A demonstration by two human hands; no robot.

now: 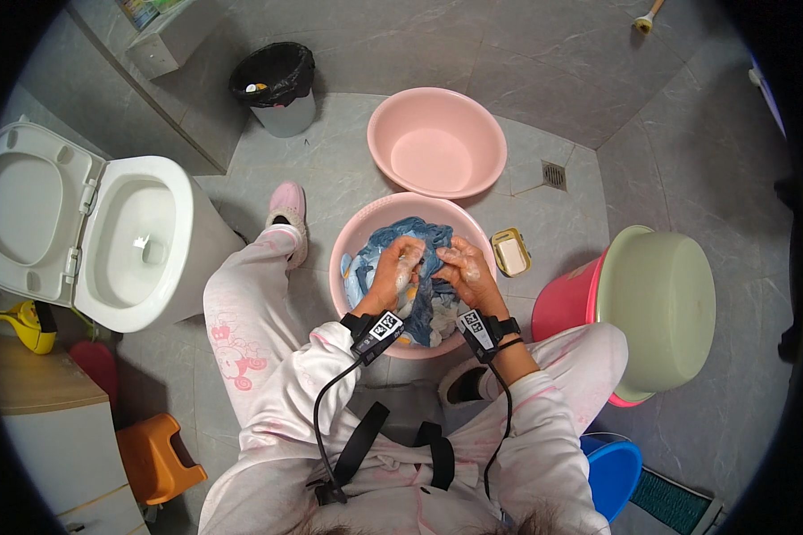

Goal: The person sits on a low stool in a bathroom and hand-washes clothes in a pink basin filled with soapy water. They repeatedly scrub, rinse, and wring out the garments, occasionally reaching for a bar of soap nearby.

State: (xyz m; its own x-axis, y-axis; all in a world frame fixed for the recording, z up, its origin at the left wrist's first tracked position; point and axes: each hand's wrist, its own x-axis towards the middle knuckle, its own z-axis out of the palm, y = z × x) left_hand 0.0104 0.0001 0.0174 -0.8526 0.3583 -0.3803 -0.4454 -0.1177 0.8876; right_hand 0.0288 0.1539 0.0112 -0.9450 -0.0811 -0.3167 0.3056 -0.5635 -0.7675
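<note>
A pink plastic basin [345, 221] stands on the floor between my feet, heaped with wet clothes. Over it, my left hand [400, 267] and my right hand [467, 270] both grip a dark blue cloth [423, 304], bunched between them. Whitish suds cling to the skin of both hands. Pale blue fabric [356, 284] lies at the basin's left, and a whitish piece [445, 314] shows at lower right. Just right of the rim, a bar of white soap [509, 257] rests in a yellow soap dish [524, 271]. The cloth's underside is hidden.
A second pink basin [435, 160] sits beyond. To the right are a red tub [565, 301], a pale green basin [656, 311] and a blue bucket [612, 475]. Left are a toilet [174, 221], an orange stool [154, 461] and a trash bin [284, 114]. A floor drain [554, 175] lies ahead.
</note>
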